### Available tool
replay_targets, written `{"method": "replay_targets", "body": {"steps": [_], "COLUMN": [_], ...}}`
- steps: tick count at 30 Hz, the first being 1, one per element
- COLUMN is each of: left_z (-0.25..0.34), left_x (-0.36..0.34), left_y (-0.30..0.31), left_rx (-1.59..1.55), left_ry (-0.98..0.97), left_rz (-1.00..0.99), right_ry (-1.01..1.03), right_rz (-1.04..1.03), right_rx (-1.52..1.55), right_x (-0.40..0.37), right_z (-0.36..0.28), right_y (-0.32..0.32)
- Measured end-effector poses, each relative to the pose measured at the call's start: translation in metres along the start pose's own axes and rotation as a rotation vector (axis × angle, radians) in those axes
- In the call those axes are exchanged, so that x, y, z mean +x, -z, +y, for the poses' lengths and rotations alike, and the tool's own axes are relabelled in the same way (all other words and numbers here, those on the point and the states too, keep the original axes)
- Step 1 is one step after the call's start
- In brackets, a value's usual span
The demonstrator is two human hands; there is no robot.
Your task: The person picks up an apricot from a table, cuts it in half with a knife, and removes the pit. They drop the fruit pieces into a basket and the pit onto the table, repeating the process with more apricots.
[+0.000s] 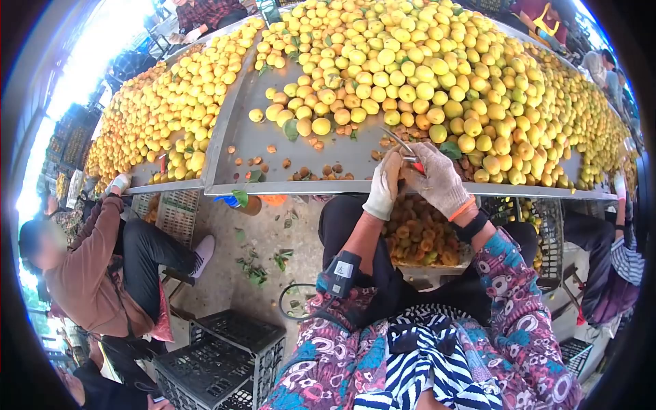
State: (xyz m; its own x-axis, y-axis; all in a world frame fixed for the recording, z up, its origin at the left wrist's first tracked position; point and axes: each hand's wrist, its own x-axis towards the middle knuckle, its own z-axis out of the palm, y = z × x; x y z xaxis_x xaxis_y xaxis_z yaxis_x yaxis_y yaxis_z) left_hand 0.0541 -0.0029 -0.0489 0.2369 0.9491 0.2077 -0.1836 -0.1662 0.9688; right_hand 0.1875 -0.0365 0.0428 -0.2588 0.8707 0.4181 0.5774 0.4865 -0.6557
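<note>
Both gloved hands meet just above the metal table's front edge. My right hand is closed round a tool with a red handle, whose curved metal end points up and left. Close against it, my left hand has its fingers pressed together; whatever they hold is hidden. Yellow fruits are heaped on the table beyond the hands. Small brown pits lie near the front edge. Below my hands, a container of opened orange fruit pieces stands between my knees.
A person in a brown top sits at the left, a gloved hand at the table. Others work across the table and at the right. Black crates stand at the lower left. Leaves lie on the floor near a blue-and-orange object.
</note>
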Motion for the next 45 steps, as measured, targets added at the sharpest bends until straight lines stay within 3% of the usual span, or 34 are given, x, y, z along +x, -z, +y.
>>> {"method": "replay_targets", "body": {"steps": [3,6,9,12,15,17,18,21,22,25,26,29,30,33,35,37,42,45], "left_z": [-0.002,0.001,-0.021,-0.032,-0.026,-0.018,-0.018,-0.014,-0.008,0.036,0.04,0.037,0.039,0.025,0.018,0.033,0.025,0.02], "left_x": [0.004,0.002,0.006,0.009,0.003,-0.007,-0.007,-0.005,-0.002,-0.008,-0.01,-0.011,-0.014,-0.023,-0.024,-0.031,-0.027,-0.022], "left_y": [-0.003,-0.01,-0.007,-0.002,-0.007,-0.016,-0.022,-0.02,-0.022,-0.017,-0.018,-0.009,-0.011,-0.014,-0.023,-0.032,-0.032,-0.026], "left_rx": [0.303,0.233,0.159,0.073,-0.244,0.135,0.015,-0.181,-0.094,-0.042,-0.015,-0.213,-0.353,-0.207,0.164,0.563,0.295,0.18], "left_ry": [-0.237,-0.116,-0.241,-0.188,-0.141,-0.4,-0.256,-0.265,-0.201,-0.013,-0.056,0.024,0.036,-0.036,-0.168,-0.12,-0.003,0.173], "left_rz": [0.109,0.234,0.276,0.278,0.258,0.341,0.338,0.367,0.4,0.216,0.212,0.129,0.145,-0.086,-0.274,-0.422,-0.402,-0.375], "right_ry": [-0.043,-0.09,-0.08,-0.12,-0.139,-0.294,-0.278,-0.204,-0.203,-0.908,-0.887,-0.742,-0.682,-0.663,-0.736,-0.689,-0.71,-0.717], "right_rz": [0.004,0.049,0.078,0.124,0.144,0.284,0.337,0.231,0.291,0.14,0.233,0.359,0.347,0.192,0.041,-0.036,0.241,0.22], "right_rx": [-0.045,-0.135,-0.141,-0.135,-0.183,0.001,-0.058,-0.031,0.051,0.937,1.07,0.891,0.864,0.639,0.574,0.512,0.626,0.619], "right_x": [-0.002,-0.004,-0.004,-0.005,-0.004,0.004,0.01,0.014,0.017,0.019,0.019,0.021,0.023,0.032,0.033,0.032,0.02,0.003], "right_z": [0.002,0.005,0.009,0.005,0.006,0.004,0.007,0.005,0.016,0.014,0.014,0.028,0.03,0.024,0.022,0.03,0.032,0.05], "right_y": [-0.009,-0.023,-0.034,-0.04,-0.043,-0.039,-0.041,-0.033,-0.036,-0.01,-0.013,-0.011,-0.005,0.014,0.025,0.025,0.051,0.063]}}
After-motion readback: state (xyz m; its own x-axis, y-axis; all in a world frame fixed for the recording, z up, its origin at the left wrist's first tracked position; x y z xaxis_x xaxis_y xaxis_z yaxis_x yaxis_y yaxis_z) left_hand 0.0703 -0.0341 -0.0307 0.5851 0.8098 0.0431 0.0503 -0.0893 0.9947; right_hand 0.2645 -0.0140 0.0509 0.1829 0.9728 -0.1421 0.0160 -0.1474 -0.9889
